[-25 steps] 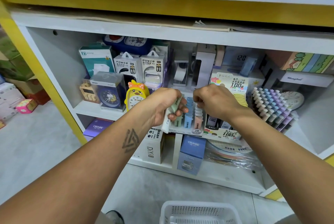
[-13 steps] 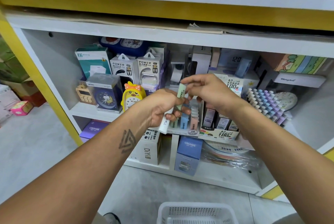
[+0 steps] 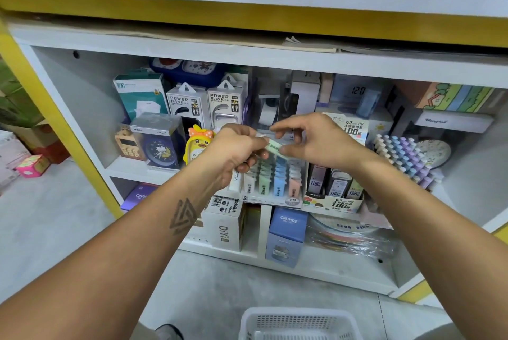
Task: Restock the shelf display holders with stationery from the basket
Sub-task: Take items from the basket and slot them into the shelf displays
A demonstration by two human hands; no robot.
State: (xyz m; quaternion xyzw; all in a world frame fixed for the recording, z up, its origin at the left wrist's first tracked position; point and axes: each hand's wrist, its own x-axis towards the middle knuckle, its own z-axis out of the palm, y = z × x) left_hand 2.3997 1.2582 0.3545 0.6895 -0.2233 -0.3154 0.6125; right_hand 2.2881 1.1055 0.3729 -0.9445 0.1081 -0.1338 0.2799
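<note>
A white plastic basket (image 3: 299, 324) sits on the floor at the bottom edge. Above it, the left hand (image 3: 236, 153) grips a bundle of lead-refill cases (image 3: 237, 179), partly hiding them. The right hand (image 3: 316, 142) pinches a pale green case (image 3: 273, 145) over the display holder (image 3: 275, 183). Behind stand a duck clock (image 3: 198, 142), power bank boxes (image 3: 206, 106) and pastel pens (image 3: 401, 155).

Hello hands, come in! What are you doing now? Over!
Left hand grips a bunch of lead cases. Right hand pinches one green case above the 2B display holder. Basket on floor below. Nothing blocking.
</note>
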